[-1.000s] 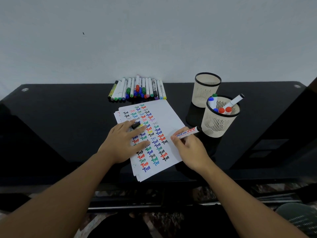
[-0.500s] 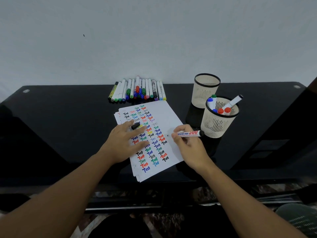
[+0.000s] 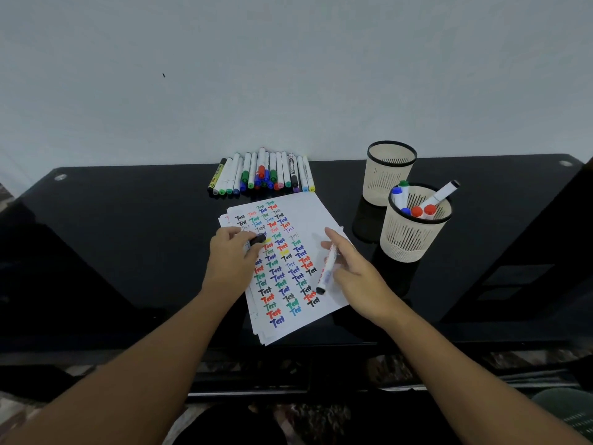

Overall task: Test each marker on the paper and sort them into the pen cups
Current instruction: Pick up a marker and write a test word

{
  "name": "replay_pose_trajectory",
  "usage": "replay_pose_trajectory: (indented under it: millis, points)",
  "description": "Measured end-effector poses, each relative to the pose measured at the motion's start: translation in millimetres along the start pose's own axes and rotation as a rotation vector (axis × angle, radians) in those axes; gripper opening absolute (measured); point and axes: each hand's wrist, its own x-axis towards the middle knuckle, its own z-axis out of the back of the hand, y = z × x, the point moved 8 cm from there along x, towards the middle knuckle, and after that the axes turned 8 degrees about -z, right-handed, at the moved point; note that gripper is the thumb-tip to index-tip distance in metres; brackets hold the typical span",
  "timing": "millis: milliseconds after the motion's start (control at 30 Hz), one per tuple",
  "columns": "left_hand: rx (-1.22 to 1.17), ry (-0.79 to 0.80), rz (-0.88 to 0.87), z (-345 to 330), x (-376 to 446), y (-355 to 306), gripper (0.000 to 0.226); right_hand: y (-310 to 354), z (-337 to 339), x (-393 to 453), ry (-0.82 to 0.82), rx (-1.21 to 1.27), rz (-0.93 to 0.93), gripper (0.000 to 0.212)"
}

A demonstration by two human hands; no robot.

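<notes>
The words on the marker [image 3: 328,268] barrel were too blurred to read, and its far end was hidden behind the right hand [image 3: 354,274]. That hand's thumb and fingers pinched the white barrel, which slanted over the paper [image 3: 316,216] with its black end toward the person. Whether that black end touched the sheet could not be told. The left hand [image 3: 229,261] lay on the left part of the paper, its fingers curled round a small black cap [image 3: 257,240]; most of the cap was covered by the fingers.

The paper was a loose stack of white sheets, their edges fanned at the near corner, the top one filled with columns of short coloured words in black, red, green and blue. Behind it a row of markers [image 3: 261,173] lay side by side at the desk's [image 3: 128,236] back edge, against a plain pale wall. To the right stood two cream pen cups with slotted sides and black rims. The near cup [image 3: 414,234] held several markers with red, blue and green ends; the far cup [image 3: 386,173] stood just behind it, its inside not visible. The desk was black and glossy, mirroring the cups.
</notes>
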Motion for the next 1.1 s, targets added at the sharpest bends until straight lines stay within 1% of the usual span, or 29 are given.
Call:
replay_pose_trajectory:
  millis: [100, 167, 233, 267, 333, 367, 400, 433, 533, 600, 667, 833, 1000, 1100]
  points:
    - [0.027, -0.023, -0.055, 2.0, 0.8, -3.8, 0.030, 5.7, 7.9, 3.2, 0.007, 0.141, -0.037, 0.050]
    - [0.068, -0.012, -0.111, 0.7, 1.5, -8.7, 0.029, 13.1, 16.8, 5.4, -0.046, 0.154, -0.045, 0.033]
    - [0.074, -0.006, -0.173, 0.7, -0.6, -15.0, 0.030, 22.0, 22.4, 7.0, -0.084, 0.139, -0.033, 0.026]
    - [0.070, -0.010, -0.205, 1.7, -2.3, -18.3, 0.031, 26.7, 23.3, 7.6, -0.083, 0.142, -0.025, 0.027]
    - [0.069, -0.029, -0.251, 4.7, -5.1, -24.2, 0.031, 32.8, 23.3, 10.1, -0.064, 0.137, -0.035, 0.042]
    - [0.066, -0.038, -0.265, 5.8, -6.1, -27.0, 0.031, 35.8, 22.6, 10.9, -0.058, 0.105, -0.047, 0.048]
    - [0.062, -0.042, -0.276, 6.3, -6.7, -29.0, 0.030, 39.1, 21.6, 12.1, -0.063, 0.035, -0.051, 0.051]
    - [0.059, -0.044, -0.289, 6.3, -7.2, -30.9, 0.030, 42.5, 21.0, 14.2, -0.084, -0.084, -0.039, 0.048]
    - [0.057, -0.040, -0.334, 5.2, -7.6, -33.6, 0.029, 52.3, 16.6, 22.4, -0.143, -0.534, 0.041, 0.028]
    - [0.067, -0.041, -0.369, 4.5, -8.5, -34.7, 0.029, 57.2, 13.6, 26.0, -0.165, -0.701, 0.086, 0.028]
    - [0.072, -0.044, -0.398, 5.0, -9.1, -36.4, 0.028, 61.6, 10.8, 27.7, -0.176, -0.793, 0.121, 0.031]
    - [0.071, -0.047, -0.420, 6.6, -11.0, -41.4, 0.028, 60.1, 4.8, 32.7, -0.158, -0.893, 0.139, 0.031]
    - [0.076, -0.053, -0.423, 6.5, -12.1, -40.7, 0.030, 59.7, 1.1, 35.9, -0.150, -0.919, 0.162, 0.031]
    - [0.077, -0.052, -0.428, 6.3, -12.8, -41.5, 0.030, 58.8, 4.7, 35.7, -0.173, -0.883, 0.169, 0.031]
